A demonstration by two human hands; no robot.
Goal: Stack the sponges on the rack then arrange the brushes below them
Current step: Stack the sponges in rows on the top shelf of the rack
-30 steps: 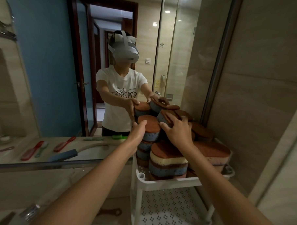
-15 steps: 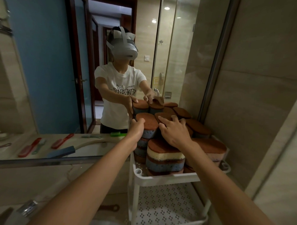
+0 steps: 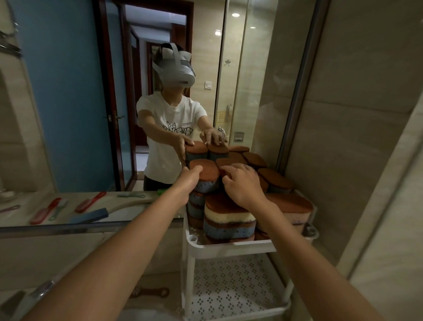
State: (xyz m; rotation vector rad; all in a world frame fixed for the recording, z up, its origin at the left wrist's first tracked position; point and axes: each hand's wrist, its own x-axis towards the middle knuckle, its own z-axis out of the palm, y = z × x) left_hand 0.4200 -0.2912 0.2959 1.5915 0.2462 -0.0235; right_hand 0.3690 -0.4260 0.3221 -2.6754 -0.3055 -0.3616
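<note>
A white rack (image 3: 228,248) stands against the mirror, its top tray full of stacked sponges with brown tops and blue or cream layers. A front stack (image 3: 228,220) sits at the tray's near edge. My left hand (image 3: 189,177) grips the left side of the top sponge (image 3: 206,171) of a tall stack, thumb along its rim. My right hand (image 3: 241,183) lies over a brown-topped sponge (image 3: 226,164) beside it, fingers curled on its edge. Red, blue and green brushes (image 3: 88,201) show in the mirror on the counter to the left.
The rack's perforated lower shelf (image 3: 236,290) holds nothing. A brown-handled brush (image 3: 149,292) lies on the counter by the rack's base. A faucet (image 3: 41,291) and a sink rim (image 3: 150,317) are at the bottom left. A tiled wall (image 3: 350,166) closes the right side.
The sponge under my right hand was tilted above the pile and now lies flat among the others. My left hand has stayed at the side of the tall stack.
</note>
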